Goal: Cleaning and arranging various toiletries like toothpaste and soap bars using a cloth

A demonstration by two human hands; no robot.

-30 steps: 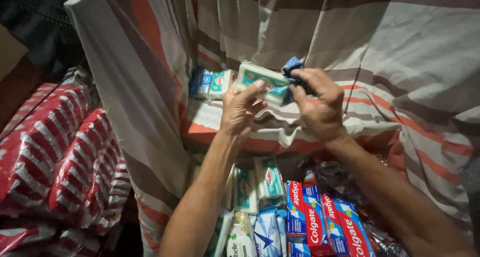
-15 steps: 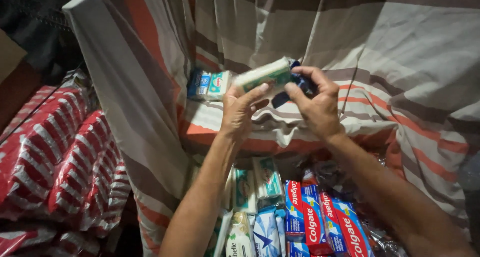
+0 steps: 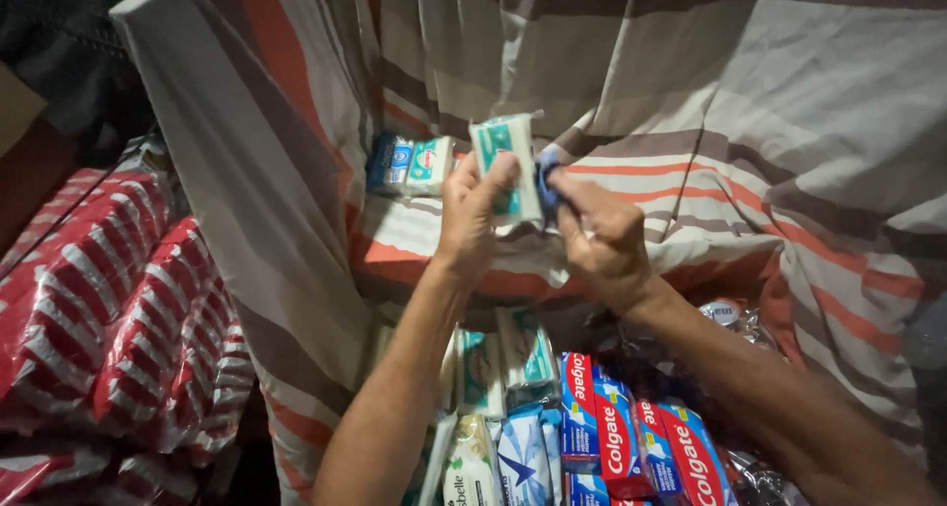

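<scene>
Teal soap bar (image 3: 505, 161) getting pinched upright by left hand (image 3: 473, 220), right hand (image 3: 602, 240) gripping a blue thing (image 3: 546, 185) against it; two bars (image 3: 409, 164) already lying on cloth (image 3: 691, 121), lots more boxes (image 3: 612, 437) waiting below.

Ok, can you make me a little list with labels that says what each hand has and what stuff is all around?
left hand: holds a white and teal wrapped bar upright
right hand: pinches a small blue thing against the bar; what it is cannot be told
behind: two small packs on a striped cloth
below: red and blue boxes and white and teal packs
far left: red and white striped bundles
</scene>
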